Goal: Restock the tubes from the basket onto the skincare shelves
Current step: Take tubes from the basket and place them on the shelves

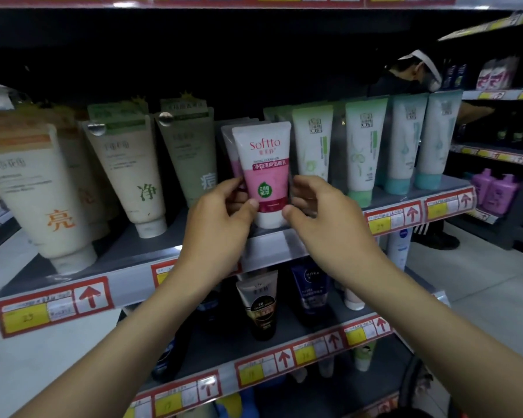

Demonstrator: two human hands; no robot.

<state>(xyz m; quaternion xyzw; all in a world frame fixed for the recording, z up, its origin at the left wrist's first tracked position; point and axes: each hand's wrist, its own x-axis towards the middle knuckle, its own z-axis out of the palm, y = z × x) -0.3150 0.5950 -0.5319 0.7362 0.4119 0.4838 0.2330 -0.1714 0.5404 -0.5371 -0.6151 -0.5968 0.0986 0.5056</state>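
The pink Softto tube (pixel 263 167) stands on the middle skincare shelf (pixel 139 245) with its long axis upright. Its white cap is down near the front lip and its crimped end is up, leaning back only slightly. It sits directly between the two hands, so neither has to reach. The left hand (pixel 224 212) grips the lower left of the tube, thumb laid on the front beside the green leaf badge and fingers curled round the left edge. The right hand (pixel 317 206) mirrors it, thumb tip at the lower right by the cap and fingers curled along the right edge. Both grips therefore appear clamped on the tube low down, near its base. The right one is less certain, since a clear divider stands just beside that edge. A second pink tube (pixel 228 146) stands touching or just behind the first, offset to the left. A pale green tube (pixel 313 146) stands just beside it on the right, and a grey-green tube (pixel 191 152) is near on the left. The slot is narrow, so the likely next move is a straight push back along the shelf. The tube should stay vertical, and the hands then slip off sideways.
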